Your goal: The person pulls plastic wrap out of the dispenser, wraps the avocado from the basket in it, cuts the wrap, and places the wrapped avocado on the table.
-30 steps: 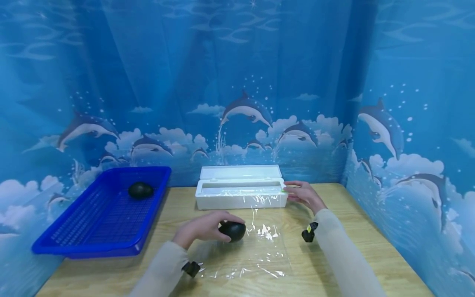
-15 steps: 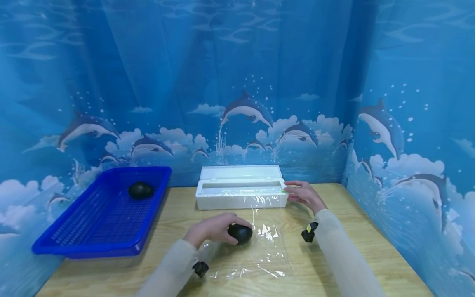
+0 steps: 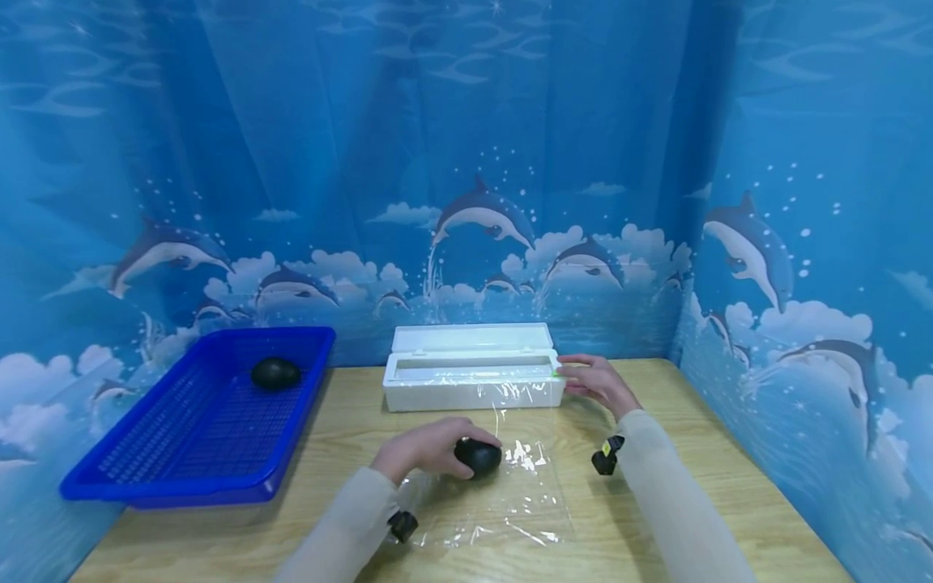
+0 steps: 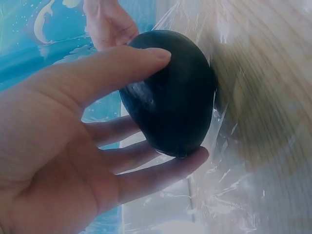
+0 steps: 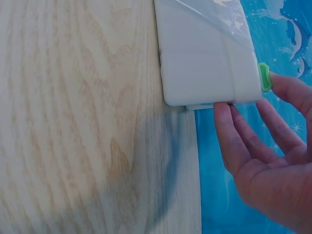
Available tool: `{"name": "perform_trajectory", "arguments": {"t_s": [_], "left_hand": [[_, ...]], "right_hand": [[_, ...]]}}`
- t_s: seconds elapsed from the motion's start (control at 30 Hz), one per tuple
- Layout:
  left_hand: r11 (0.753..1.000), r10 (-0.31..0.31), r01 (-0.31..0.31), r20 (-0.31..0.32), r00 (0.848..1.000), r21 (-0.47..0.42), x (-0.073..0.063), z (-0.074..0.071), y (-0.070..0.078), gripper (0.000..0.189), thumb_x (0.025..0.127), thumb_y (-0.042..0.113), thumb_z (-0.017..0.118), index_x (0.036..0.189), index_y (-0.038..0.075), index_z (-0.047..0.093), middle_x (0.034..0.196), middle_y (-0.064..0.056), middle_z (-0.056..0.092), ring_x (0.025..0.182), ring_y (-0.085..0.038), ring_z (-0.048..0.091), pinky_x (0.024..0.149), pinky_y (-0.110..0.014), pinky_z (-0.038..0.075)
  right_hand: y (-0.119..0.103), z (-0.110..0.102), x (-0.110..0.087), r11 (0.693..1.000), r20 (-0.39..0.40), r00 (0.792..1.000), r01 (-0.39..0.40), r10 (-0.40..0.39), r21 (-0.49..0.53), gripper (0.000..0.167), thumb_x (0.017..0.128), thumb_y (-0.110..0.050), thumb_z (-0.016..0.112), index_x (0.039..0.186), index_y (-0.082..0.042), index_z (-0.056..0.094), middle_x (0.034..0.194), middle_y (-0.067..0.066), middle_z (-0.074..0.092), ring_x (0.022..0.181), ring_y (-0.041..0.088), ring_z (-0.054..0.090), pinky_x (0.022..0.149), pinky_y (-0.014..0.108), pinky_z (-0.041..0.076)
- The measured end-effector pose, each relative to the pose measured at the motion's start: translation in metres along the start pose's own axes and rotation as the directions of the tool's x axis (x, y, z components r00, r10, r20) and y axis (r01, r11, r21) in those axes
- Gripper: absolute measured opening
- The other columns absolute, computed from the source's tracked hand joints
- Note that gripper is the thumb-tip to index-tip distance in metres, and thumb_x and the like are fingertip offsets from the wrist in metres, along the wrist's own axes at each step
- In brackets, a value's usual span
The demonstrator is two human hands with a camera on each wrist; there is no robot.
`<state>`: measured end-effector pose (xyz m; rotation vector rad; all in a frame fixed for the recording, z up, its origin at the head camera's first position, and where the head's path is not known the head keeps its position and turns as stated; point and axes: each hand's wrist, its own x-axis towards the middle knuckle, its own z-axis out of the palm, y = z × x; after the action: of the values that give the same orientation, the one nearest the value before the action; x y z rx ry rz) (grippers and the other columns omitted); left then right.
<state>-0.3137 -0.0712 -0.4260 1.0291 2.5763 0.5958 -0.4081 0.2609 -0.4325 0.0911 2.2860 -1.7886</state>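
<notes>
My left hand (image 3: 426, 452) grips a dark, egg-shaped avocado (image 3: 479, 459) low over clear plastic wrap (image 3: 521, 506) spread on the table. In the left wrist view the thumb lies across the avocado (image 4: 178, 97) and fingertips support its far side; whether it touches the wrap is unclear. A long white wrap dispenser box (image 3: 474, 395) stands behind, lid raised, the film running from its front. At the box's right end is my right hand (image 3: 594, 382). One digit touches the small green slider (image 5: 264, 78), while other fairly straight fingers rest against the end wall.
On the left stands a blue plastic basket (image 3: 197, 486) with another dark avocado (image 3: 275, 373) in it. The wooden table (image 3: 700, 494) extends to the right of the wrap. A blue dolphin-print curtain (image 3: 466, 121) hangs behind and along the sides.
My left hand has slid to the right with the avocado over the wrap, slowing in the last half second. The right hand stays at the box's end.
</notes>
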Motion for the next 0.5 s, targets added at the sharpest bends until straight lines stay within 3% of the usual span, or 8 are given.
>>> {"name": "perform_trajectory", "arguments": {"t_s": [0.5], "left_hand": [[0.998, -0.059, 0.059, 0.011, 0.998, 0.008, 0.0014, -0.0007, 0.0036, 0.068, 0.085, 0.013, 0.082, 0.144, 0.039, 0.059, 0.140, 0.000, 0.062, 0.130, -0.025, 0.058, 0.112, -0.052, 0.049]], "right_hand": [[-0.0006, -0.0003, -0.0019, 1.000, 0.011, 1.000, 0.012, -0.012, -0.005, 0.061, 0.102, -0.022, 0.065, 0.154, 0.000, 0.043, 0.160, 0.027, 0.040, 0.135, 0.037, 0.058, 0.117, 0.050, 0.047]]}}
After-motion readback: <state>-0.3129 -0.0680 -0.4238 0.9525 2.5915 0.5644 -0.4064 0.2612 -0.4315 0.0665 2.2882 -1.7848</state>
